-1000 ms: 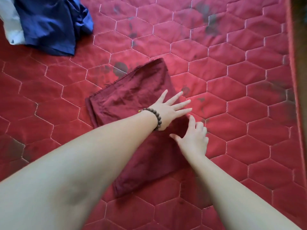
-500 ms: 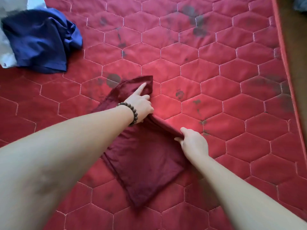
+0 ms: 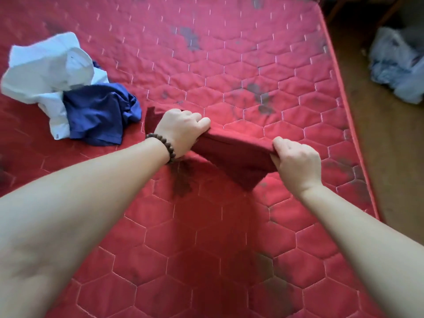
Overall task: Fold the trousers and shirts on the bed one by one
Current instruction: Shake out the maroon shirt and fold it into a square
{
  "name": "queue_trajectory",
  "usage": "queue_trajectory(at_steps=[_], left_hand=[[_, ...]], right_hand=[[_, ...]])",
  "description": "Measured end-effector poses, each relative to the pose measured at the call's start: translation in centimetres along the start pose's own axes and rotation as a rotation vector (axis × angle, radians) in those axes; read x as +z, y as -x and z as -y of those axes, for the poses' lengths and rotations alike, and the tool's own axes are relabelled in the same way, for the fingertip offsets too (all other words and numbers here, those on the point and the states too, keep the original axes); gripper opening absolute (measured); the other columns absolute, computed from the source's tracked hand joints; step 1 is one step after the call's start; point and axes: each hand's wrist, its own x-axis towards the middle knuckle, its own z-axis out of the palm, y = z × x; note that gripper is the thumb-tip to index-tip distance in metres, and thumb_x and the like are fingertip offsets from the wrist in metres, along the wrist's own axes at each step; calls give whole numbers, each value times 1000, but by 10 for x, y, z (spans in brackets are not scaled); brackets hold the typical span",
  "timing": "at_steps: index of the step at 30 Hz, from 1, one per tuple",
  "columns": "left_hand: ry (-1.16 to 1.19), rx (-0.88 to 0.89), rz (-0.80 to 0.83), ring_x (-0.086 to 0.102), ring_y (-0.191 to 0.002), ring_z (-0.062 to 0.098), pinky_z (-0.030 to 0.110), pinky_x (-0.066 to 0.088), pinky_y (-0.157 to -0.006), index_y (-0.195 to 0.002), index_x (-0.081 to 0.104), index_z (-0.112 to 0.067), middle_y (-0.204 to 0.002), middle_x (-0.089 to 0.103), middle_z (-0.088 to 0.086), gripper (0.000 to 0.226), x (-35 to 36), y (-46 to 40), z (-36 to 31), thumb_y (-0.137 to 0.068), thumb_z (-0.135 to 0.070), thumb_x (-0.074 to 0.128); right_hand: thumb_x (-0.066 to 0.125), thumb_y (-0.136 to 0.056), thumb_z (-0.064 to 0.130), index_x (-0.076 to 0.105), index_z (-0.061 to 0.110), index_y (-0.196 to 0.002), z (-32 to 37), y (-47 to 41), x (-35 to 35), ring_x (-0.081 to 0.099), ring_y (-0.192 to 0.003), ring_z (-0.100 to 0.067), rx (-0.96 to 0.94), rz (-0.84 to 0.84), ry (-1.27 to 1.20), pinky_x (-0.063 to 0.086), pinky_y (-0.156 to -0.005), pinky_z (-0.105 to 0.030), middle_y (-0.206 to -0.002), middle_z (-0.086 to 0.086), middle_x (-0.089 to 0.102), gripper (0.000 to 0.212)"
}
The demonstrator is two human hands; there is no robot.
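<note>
The maroon garment (image 3: 231, 154) looks light and limp, sagging between grips; left hand (image 3: 181, 131) and right hand (image 3: 296, 161) each clutch an end, best held at the folded edges.

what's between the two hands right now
In the head view, the folded maroon garment spans the gap, gripped at one end by the left hand and at the other by the right hand, raised above the red mattress.
</note>
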Motion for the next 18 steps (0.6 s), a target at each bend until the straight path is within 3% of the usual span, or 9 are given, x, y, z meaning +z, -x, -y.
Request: queue_trajectory(at_steps=[2, 6, 8, 10, 12, 15, 18], left_hand=[[-41, 33, -87, 59, -68, 31, 37, 42, -60, -87, 59, -9, -76, 59, 10, 15, -11, 7, 2, -74, -6, 64], [-92, 6, -53, 58, -76, 29, 38, 46, -68, -87, 62, -11, -81, 60, 7, 15, 23, 50, -10, -73, -6, 61], [-61, -29, 49, 59, -86, 29, 40, 46, -76, -93, 63, -11, -88, 60, 7, 24, 59, 80, -24, -80, -6, 43], [-17, -84, 254, 54, -107, 29, 41, 41, -88, -108, 58, -13, -110, 58, 8, 48, 98, 110, -44, -82, -9, 19], [8, -130, 418, 46, -120, 27, 39, 37, -93, -117, 52, -16, -126, 50, 8, 48, 131, 141, -65, -83, -10, 20], [117, -202, 429, 60, -105, 32, 38, 50, -75, -98, 64, -8, -111, 61, 17, 25, 145, 172, -91, -77, 1, 53], [137, -226, 287, 67, -93, 35, 36, 54, -63, -80, 68, -4, -100, 68, 22, 23, 148, 194, -93, -73, -4, 46]], right_hand=[[66, -74, 9, 58, 7, -77, -5, -1, -8, 56, -53, -32, -47, -29, 31, 41, -47, -35, -61, -10, 55, 9], [76, -67, -1, 59, 9, -75, -1, 36, 12, 53, -58, -31, -99, 75, 54, 41, -55, -38, -64, -8, 52, 21], [69, -69, 0, 60, 10, -77, 13, 70, 36, 55, -61, -30, -134, 166, 38, 43, -59, -39, -66, -7, 53, 15], [50, -71, 6, 62, 12, -76, 32, 107, 59, 57, -61, -28, -161, 265, 32, 46, -59, -39, -66, -6, 54, 14], [37, -69, 9, 64, 13, -76, 51, 144, 78, 57, -60, -26, -187, 379, 28, 47, -58, -38, -65, -4, 55, 29], [40, -67, 5, 63, 14, -74, 75, 184, 91, 56, -58, -26, -176, 531, 34, 45, -56, -35, -65, -4, 54, 26], [61, -62, 3, 60, 14, -73, 92, 199, 91, 53, -56, -26, -144, 621, 26, 40, -54, -33, -64, -4, 52, 16]])
